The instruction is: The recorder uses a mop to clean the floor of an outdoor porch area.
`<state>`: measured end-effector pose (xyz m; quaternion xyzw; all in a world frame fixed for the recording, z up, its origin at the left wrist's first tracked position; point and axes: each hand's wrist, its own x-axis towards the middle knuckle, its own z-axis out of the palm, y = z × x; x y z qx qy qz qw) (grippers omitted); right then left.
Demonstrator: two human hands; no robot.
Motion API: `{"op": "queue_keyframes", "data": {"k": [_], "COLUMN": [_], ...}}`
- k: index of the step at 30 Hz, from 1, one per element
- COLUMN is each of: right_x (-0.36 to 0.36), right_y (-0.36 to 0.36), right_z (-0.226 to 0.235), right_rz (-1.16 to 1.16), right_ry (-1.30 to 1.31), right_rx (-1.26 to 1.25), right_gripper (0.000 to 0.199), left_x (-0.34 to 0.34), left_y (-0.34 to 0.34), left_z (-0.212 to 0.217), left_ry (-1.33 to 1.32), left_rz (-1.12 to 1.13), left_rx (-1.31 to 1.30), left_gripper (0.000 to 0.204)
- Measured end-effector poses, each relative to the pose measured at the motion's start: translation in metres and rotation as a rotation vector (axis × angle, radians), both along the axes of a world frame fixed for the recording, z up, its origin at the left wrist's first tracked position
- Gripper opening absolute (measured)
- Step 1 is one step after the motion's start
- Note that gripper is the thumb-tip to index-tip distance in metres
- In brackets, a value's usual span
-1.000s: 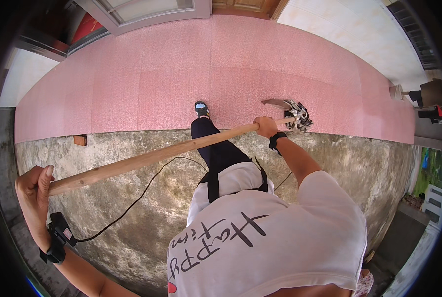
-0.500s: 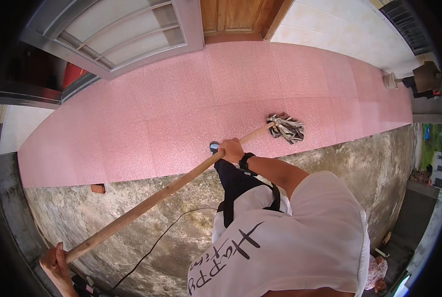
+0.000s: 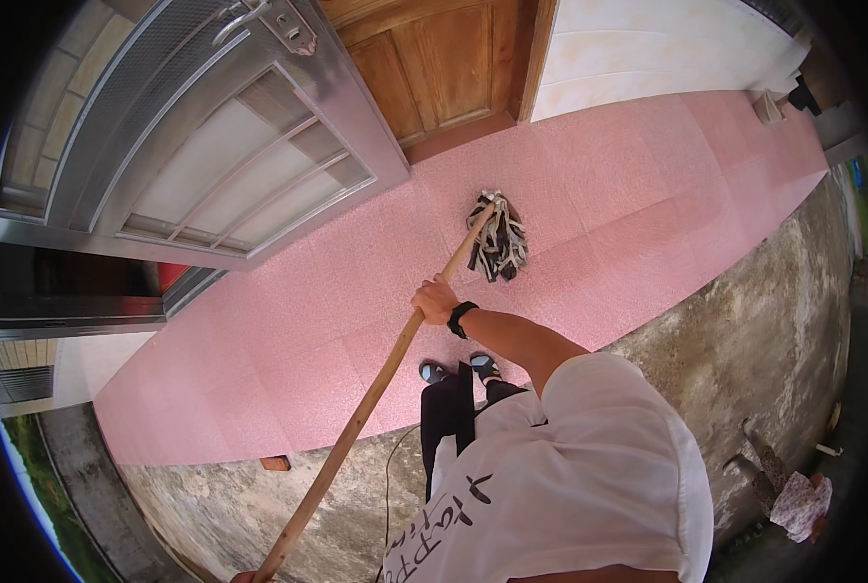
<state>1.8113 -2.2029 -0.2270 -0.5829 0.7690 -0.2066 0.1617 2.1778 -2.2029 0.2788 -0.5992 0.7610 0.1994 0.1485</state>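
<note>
A mop with a long wooden handle [image 3: 356, 423] slants from the lower left up toward the middle of the head view. Its grey, black and white strip head [image 3: 499, 243] rests spread on the pink floor [image 3: 356, 340]. Wrapped round the handle partway up is my right hand [image 3: 436, 300], with a dark watch on the wrist. At the bottom edge, only a sliver of my left hand [image 3: 243, 577] shows by the handle's lower end; its closed fingers are mostly cut off.
An open metal door [image 3: 249, 165] stands on the left beside a closed wooden door [image 3: 424, 73]. The pink floor borders stained concrete [image 3: 745, 311]. A brick [image 3: 275, 463] and a cable [image 3: 388, 486] lie below. Another person [image 3: 798, 505] is at the lower right.
The mop head has moved left and slightly up, and the handle stands steeper. My left hand has slid to the bottom edge. Both my feet now show on the pink floor.
</note>
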Motion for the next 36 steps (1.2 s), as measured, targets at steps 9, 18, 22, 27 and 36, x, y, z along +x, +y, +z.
{"op": "queue_keyframes", "data": {"k": [9,18,22,27,36], "right_x": [-0.116,-0.126,-0.204,-0.299,-0.468], "right_y": [-0.026,-0.143,-0.162,-0.163,-0.113], "right_z": [-0.047,0.098,0.09,0.088,0.081], "right_rz": [-0.697,-0.664,-0.747,-0.736,-0.89], "right_ry": [-0.297,-2.037,-2.068,-2.049,-2.06], "right_rx": [0.2,0.121,-0.095,-0.282,-0.466], "right_gripper": [0.023,0.035,0.029,0.025,0.022], "left_x": [-0.093,-0.239,-0.321,-0.434,-0.628], "left_y": [-0.167,-0.26,-0.283,-0.295,-0.274], "left_z": [-0.108,-0.178,-0.176,-0.159,-0.16], "left_ry": [0.176,0.339,0.304,0.251,0.198], "left_rz": [-0.372,-0.697,-0.776,-0.947,-0.948], "left_rx": [0.135,-0.198,-0.206,-0.272,-0.125], "left_gripper": [0.017,0.019,0.02,0.019,0.019]}}
